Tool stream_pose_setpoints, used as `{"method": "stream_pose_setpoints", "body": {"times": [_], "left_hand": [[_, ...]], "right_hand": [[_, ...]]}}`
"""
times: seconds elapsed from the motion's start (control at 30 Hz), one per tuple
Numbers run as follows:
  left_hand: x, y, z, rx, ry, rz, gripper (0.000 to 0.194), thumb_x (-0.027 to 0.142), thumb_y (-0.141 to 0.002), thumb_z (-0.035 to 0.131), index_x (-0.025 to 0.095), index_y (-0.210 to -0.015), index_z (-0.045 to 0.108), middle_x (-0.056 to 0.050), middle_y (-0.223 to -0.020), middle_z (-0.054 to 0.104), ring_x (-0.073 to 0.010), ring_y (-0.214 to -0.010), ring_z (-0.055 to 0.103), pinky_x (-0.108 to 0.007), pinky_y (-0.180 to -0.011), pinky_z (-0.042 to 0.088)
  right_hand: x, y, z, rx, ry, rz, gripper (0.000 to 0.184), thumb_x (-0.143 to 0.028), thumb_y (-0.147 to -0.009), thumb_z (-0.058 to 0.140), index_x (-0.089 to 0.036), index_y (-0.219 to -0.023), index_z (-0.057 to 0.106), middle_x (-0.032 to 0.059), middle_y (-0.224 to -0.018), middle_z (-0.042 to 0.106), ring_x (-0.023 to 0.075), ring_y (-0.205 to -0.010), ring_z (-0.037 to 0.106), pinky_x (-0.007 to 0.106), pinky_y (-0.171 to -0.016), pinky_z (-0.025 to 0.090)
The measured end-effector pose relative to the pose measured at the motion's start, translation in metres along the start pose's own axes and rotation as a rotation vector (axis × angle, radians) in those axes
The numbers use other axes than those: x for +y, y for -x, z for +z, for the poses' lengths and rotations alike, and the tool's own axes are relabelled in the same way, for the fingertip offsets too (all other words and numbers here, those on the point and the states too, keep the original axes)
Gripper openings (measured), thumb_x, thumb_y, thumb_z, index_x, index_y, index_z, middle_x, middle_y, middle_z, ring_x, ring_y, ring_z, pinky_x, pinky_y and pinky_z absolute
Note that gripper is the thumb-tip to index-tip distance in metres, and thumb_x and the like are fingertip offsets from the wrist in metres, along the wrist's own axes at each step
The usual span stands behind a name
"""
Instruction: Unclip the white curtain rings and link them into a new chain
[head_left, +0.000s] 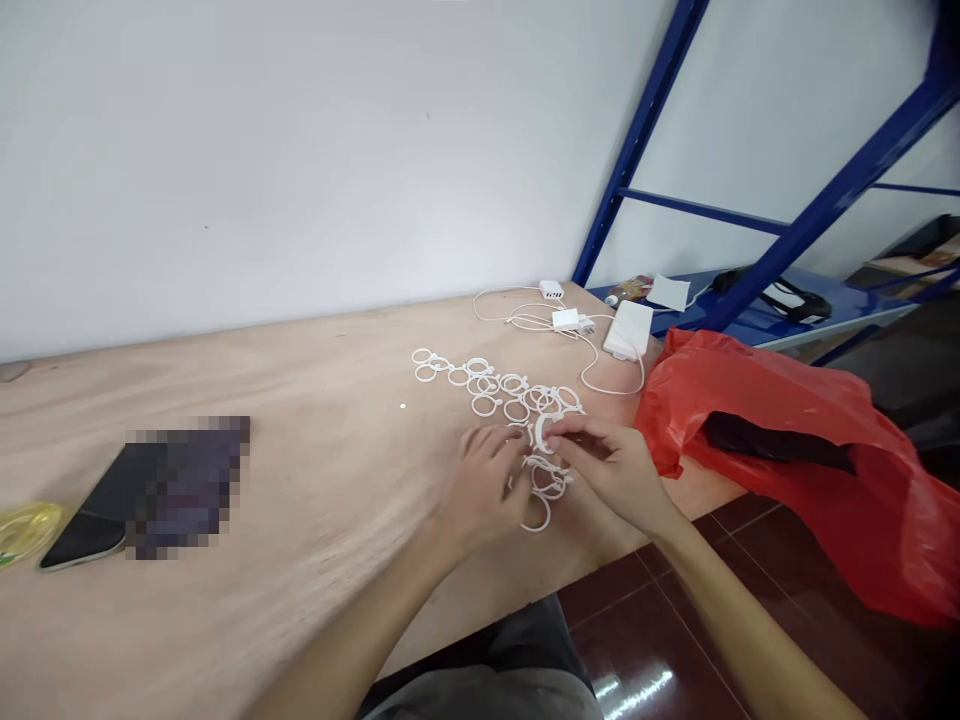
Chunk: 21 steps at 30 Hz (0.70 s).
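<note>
My right hand (pixel 616 472) pinches a white curtain ring (pixel 539 434) between thumb and fingers, holding it on edge just above the table. Beside it, my left hand (pixel 484 487) is closed, its fingers curled at the rings; what they hold, if anything, is hidden. Several more white rings with small eyelets lie in a loose band on the wooden table (pixel 322 400), running from a far ring (pixel 422 356) toward my hands. A near ring (pixel 536 512) lies partly behind my left hand, close to a small heap of overlapping rings (pixel 550 482).
A red plastic bag (pixel 772 385) with something dark inside hangs over the table's right edge. White chargers (pixel 565 320), cables and a white power bank (pixel 630 330) lie at the back right, near a blue metal frame (pixel 637 130). A phone (pixel 94 515) and yellow tape (pixel 28 528) lie left.
</note>
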<state>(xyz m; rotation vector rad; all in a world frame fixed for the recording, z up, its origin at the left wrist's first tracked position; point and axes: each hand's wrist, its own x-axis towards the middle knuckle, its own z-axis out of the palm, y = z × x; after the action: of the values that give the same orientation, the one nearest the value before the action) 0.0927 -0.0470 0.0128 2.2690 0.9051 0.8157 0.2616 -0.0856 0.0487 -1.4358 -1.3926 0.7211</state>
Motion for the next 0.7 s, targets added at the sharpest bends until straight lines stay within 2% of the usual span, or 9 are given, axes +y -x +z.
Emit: {"method": "stream_pose_setpoints", "body": {"times": [0.1, 0.2, 0.3, 0.37, 0.47, 0.53, 0.63, 0.7], "left_hand": [[-0.001, 0.01, -0.031, 0.137, 0.282, -0.226, 0.027, 0.028, -0.092, 0.04, 0.017, -0.098, 0.064, -0.007, -0.104, 0.067, -0.0212, -0.103, 0.057, -0.038, -0.096, 0.04], [0.001, 0.019, -0.056, 0.02, 0.541, -0.342, 0.035, 0.041, -0.092, 0.042, 0.015, -0.09, 0.064, -0.005, -0.088, 0.066, -0.0182, -0.084, 0.057, -0.03, -0.078, 0.044], [0.0, 0.03, -0.07, -0.131, 0.686, -0.367, 0.032, 0.043, -0.087, 0.051, 0.014, -0.079, 0.061, -0.002, -0.077, 0.061, -0.0153, -0.076, 0.053, -0.027, -0.071, 0.041], [-0.002, 0.039, -0.075, -0.111, 0.692, -0.388, 0.029, 0.042, -0.085, 0.055, 0.015, -0.077, 0.058, 0.0, -0.072, 0.055, -0.013, -0.071, 0.049, -0.025, -0.067, 0.038], [-0.004, 0.054, -0.082, -0.046, 0.651, -0.403, 0.026, 0.042, -0.085, 0.057, 0.016, -0.088, 0.054, 0.003, -0.072, 0.049, -0.0107, -0.066, 0.043, -0.023, -0.061, 0.035], [-0.002, 0.064, -0.088, -0.125, 0.676, -0.381, 0.027, 0.043, -0.089, 0.052, 0.016, -0.09, 0.054, 0.002, -0.075, 0.051, -0.0111, -0.068, 0.044, -0.023, -0.063, 0.035], [0.003, 0.077, -0.099, -0.288, 0.719, -0.355, 0.036, 0.046, -0.092, 0.044, 0.015, -0.079, 0.057, 0.0, -0.074, 0.054, -0.012, -0.069, 0.045, -0.024, -0.066, 0.036], [0.004, 0.083, -0.105, -0.307, 0.756, -0.367, 0.04, 0.05, -0.09, 0.046, 0.015, -0.074, 0.059, 0.0, -0.071, 0.054, -0.012, -0.068, 0.044, -0.024, -0.064, 0.034]], "right_hand": [[-0.01, 0.004, 0.02, -0.068, 0.039, -0.044, 0.015, -0.033, -0.077, 0.067, -0.019, -0.082, 0.066, 0.0049, -0.079, 0.07, 0.0182, -0.071, 0.064, 0.032, -0.066, 0.052], [-0.02, 0.009, 0.039, -0.19, -0.034, -0.009, 0.017, -0.029, -0.075, 0.069, -0.021, -0.08, 0.055, -0.0001, -0.072, 0.064, 0.0131, -0.062, 0.057, 0.026, -0.057, 0.046], [-0.029, 0.011, 0.051, -0.36, -0.2, 0.088, 0.029, -0.029, -0.073, 0.072, -0.022, -0.084, 0.046, -0.0038, -0.069, 0.06, 0.0102, -0.059, 0.053, 0.023, -0.054, 0.041], [-0.035, 0.011, 0.055, -0.48, -0.29, 0.146, 0.033, -0.03, -0.072, 0.074, -0.022, -0.085, 0.045, -0.0049, -0.069, 0.058, 0.0091, -0.06, 0.051, 0.022, -0.055, 0.038], [-0.039, 0.011, 0.058, -0.663, -0.38, 0.206, 0.036, -0.03, -0.071, 0.077, -0.022, -0.086, 0.045, -0.006, -0.068, 0.057, 0.0081, -0.06, 0.05, 0.021, -0.055, 0.036], [-0.039, 0.011, 0.062, -0.754, -0.422, 0.24, 0.037, -0.03, -0.071, 0.077, -0.022, -0.086, 0.044, -0.0063, -0.067, 0.058, 0.0078, -0.06, 0.049, 0.021, -0.056, 0.035], [-0.035, 0.011, 0.072, -0.811, -0.483, 0.306, 0.041, -0.032, -0.07, 0.079, -0.022, -0.086, 0.043, -0.006, -0.066, 0.06, 0.0071, -0.056, 0.048, 0.02, -0.053, 0.034], [-0.032, 0.011, 0.08, -0.867, -0.522, 0.357, 0.039, -0.036, -0.071, 0.078, -0.021, -0.088, 0.046, -0.0047, -0.067, 0.061, 0.0061, -0.051, 0.045, 0.019, -0.048, 0.032]]}}
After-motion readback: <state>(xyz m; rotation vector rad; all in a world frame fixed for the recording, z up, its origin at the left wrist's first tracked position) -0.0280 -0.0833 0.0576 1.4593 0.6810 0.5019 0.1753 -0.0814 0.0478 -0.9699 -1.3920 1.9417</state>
